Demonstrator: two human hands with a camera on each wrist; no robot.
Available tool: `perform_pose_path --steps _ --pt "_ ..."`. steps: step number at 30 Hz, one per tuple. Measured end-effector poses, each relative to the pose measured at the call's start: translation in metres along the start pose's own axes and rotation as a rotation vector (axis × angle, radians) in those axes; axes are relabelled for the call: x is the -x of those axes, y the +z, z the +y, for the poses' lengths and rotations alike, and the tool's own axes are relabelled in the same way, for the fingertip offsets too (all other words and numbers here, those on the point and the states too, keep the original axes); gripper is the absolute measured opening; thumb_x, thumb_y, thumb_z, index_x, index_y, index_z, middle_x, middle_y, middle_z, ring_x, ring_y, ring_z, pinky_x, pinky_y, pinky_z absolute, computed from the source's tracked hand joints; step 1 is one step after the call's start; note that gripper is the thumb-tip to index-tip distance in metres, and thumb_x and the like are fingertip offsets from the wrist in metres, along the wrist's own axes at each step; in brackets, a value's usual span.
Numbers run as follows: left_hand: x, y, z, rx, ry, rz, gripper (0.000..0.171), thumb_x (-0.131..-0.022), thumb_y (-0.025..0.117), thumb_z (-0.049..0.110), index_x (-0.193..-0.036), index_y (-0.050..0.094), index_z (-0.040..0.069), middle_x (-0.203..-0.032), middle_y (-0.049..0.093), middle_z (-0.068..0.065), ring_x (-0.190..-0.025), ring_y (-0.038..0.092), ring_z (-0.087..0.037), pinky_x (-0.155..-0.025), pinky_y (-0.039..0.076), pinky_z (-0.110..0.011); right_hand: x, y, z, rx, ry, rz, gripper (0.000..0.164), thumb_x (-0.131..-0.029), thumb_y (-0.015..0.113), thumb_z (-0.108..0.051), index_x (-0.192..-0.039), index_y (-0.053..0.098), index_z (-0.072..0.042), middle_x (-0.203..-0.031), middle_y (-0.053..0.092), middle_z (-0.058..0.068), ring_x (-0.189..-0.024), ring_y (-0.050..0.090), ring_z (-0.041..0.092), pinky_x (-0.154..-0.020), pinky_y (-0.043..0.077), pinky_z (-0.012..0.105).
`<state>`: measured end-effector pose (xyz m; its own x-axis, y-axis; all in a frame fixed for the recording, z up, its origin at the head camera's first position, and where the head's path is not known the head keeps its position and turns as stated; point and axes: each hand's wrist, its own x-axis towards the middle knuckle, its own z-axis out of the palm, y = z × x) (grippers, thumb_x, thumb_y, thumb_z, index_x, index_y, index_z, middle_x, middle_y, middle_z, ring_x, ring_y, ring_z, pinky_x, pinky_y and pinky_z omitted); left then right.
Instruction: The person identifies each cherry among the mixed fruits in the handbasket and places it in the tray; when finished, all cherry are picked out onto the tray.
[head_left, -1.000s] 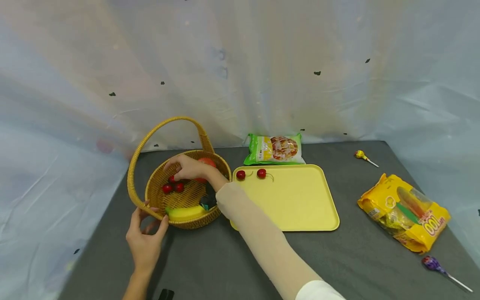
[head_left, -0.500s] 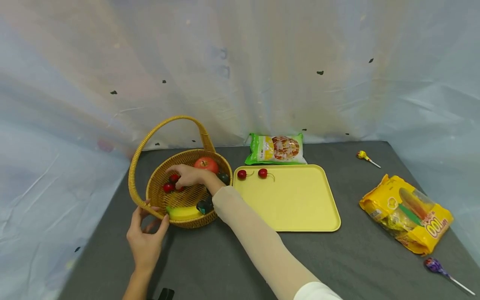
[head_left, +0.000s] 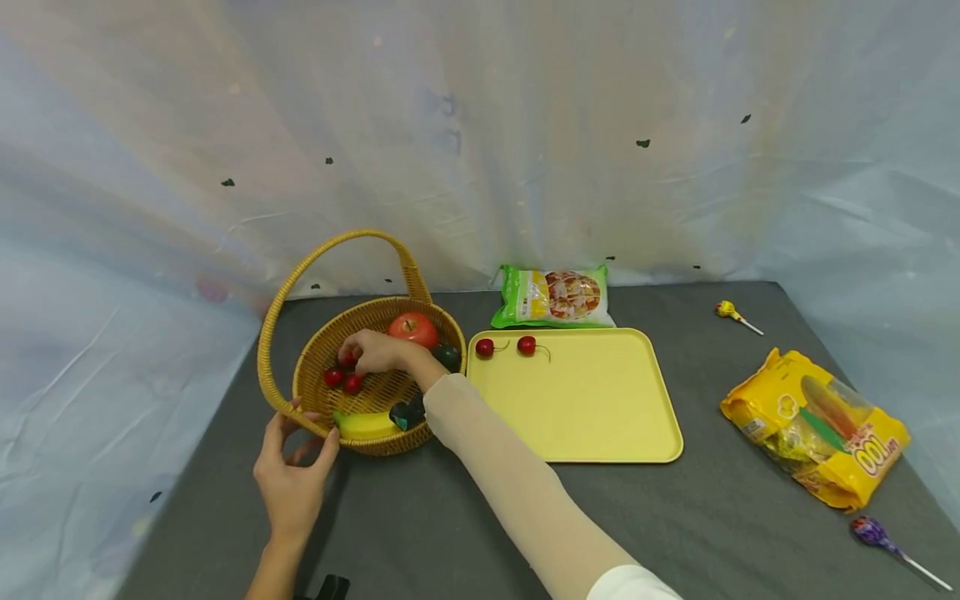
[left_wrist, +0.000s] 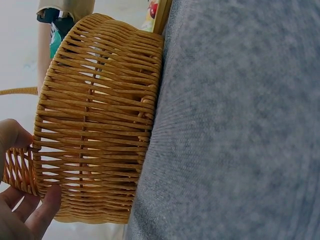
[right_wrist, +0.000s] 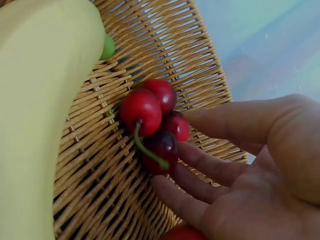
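My left hand (head_left: 288, 483) grips the rim of a round wicker basket (left_wrist: 95, 125) where its handle (head_left: 273, 333) joins, thumb on one side and fingers on the other. Inside the basket my right hand (head_left: 378, 352) has thumb and fingertips around a red cherry (right_wrist: 176, 126), which it seems to pinch. Pressed close to that one are a dark cherry with a green stem (right_wrist: 160, 152) and two other red cherries. A banana (head_left: 367, 426) lies along the basket's near side. Toward the back are a red apple (head_left: 414, 330) and a dark green fruit (head_left: 447, 358), partly hidden by my arm.
A yellow tray (head_left: 577, 408) with two stemmed cherries (head_left: 527, 346) stands right of the basket. Behind it lies a green snack bag (head_left: 555, 297). Farther right are a yellow candy bag (head_left: 817, 429), a yellow lollipop (head_left: 726, 309) and a purple lollipop (head_left: 868, 530). Plastic sheeting surrounds the table.
My right hand has shifted slightly among the cherries, toward the near side and then back. The apple shows more fully now. My left hand keeps its grip on the basket.
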<state>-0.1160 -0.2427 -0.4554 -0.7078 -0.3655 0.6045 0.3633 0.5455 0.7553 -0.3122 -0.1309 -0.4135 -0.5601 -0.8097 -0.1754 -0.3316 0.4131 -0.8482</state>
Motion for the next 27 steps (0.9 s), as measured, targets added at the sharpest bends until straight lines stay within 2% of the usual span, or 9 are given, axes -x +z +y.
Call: perform_pose_path --steps 2,3,6,8,15,19,24,27 --pt "0.0 0.0 0.001 -0.003 -0.004 0.003 0.062 -0.076 0.075 -0.018 -0.134 0.056 -0.008 -0.12 0.063 -0.004 -0.105 0.06 -0.014 -0.072 0.056 -0.011 0.001 0.0 0.0 0.005 0.002 -0.022 0.035 -0.092 0.057 0.009 -0.126 0.062 0.003 -0.125 0.06 0.016 -0.101 0.055 0.019 -0.072 0.049 0.024" --pt "0.0 0.0 -0.004 0.002 -0.005 0.002 0.062 -0.076 0.075 -0.017 -0.134 0.056 -0.007 -0.117 0.064 -0.005 -0.104 0.06 -0.015 -0.072 0.056 -0.011 0.001 0.0 0.0 0.013 0.003 -0.036 0.033 -0.091 0.057 0.01 -0.123 0.064 0.003 -0.121 0.062 0.015 -0.095 0.055 0.018 -0.071 0.049 0.024" --pt "0.001 -0.002 -0.015 0.013 -0.008 -0.006 0.062 -0.077 0.076 -0.015 -0.135 0.056 -0.005 -0.111 0.064 -0.019 -0.104 0.06 -0.016 -0.072 0.057 -0.012 0.002 0.001 0.001 0.056 0.008 -0.081 0.031 -0.089 0.058 0.014 -0.116 0.069 0.003 -0.112 0.065 0.013 -0.084 0.052 0.016 -0.068 0.05 0.026" --pt "0.002 -0.003 -0.017 0.017 -0.009 -0.013 0.061 -0.078 0.076 -0.014 -0.135 0.056 -0.005 -0.105 0.064 -0.021 -0.103 0.06 -0.017 -0.072 0.057 -0.013 0.003 0.001 0.0 0.103 0.019 -0.105 0.03 -0.088 0.061 0.015 -0.112 0.072 0.002 -0.108 0.067 0.01 -0.082 0.053 0.015 -0.066 0.051 0.024" --pt "0.001 -0.003 -0.017 0.023 -0.018 -0.02 0.061 -0.079 0.076 -0.012 -0.135 0.056 -0.005 -0.106 0.064 -0.021 -0.103 0.06 -0.017 -0.072 0.058 -0.014 0.004 0.003 -0.003 0.217 0.056 -0.158 0.025 -0.085 0.07 0.012 -0.106 0.075 -0.002 -0.103 0.068 0.003 -0.089 0.058 0.012 -0.066 0.053 0.02" --pt "0.001 -0.002 -0.019 0.018 -0.009 -0.011 0.062 -0.077 0.077 -0.015 -0.134 0.057 -0.006 -0.106 0.064 -0.022 -0.102 0.06 -0.018 -0.071 0.057 -0.012 0.005 0.005 -0.002 0.277 0.065 -0.178 0.024 -0.084 0.075 0.006 -0.106 0.074 -0.004 -0.103 0.066 0.001 -0.082 0.053 0.011 -0.064 0.052 0.021" --pt "-0.001 -0.001 -0.01 0.017 -0.023 -0.016 0.06 -0.077 0.075 -0.016 -0.133 0.056 -0.008 -0.105 0.063 -0.025 -0.101 0.061 -0.022 -0.072 0.057 -0.013 0.005 0.005 -0.001 0.336 0.061 -0.194 0.018 -0.084 0.08 -0.005 -0.1 0.073 -0.008 -0.101 0.063 -0.002 -0.081 0.052 0.01 -0.065 0.05 0.021" --pt "-0.002 -0.001 0.004 0.019 -0.022 -0.016 0.058 -0.078 0.074 -0.017 -0.132 0.056 -0.01 -0.104 0.062 -0.027 -0.101 0.061 -0.022 -0.073 0.058 -0.014 0.006 0.001 -0.002 0.282 0.027 -0.194 0.018 -0.085 0.08 -0.006 -0.102 0.073 -0.007 -0.099 0.064 -0.001 -0.081 0.055 0.01 -0.067 0.053 0.022"
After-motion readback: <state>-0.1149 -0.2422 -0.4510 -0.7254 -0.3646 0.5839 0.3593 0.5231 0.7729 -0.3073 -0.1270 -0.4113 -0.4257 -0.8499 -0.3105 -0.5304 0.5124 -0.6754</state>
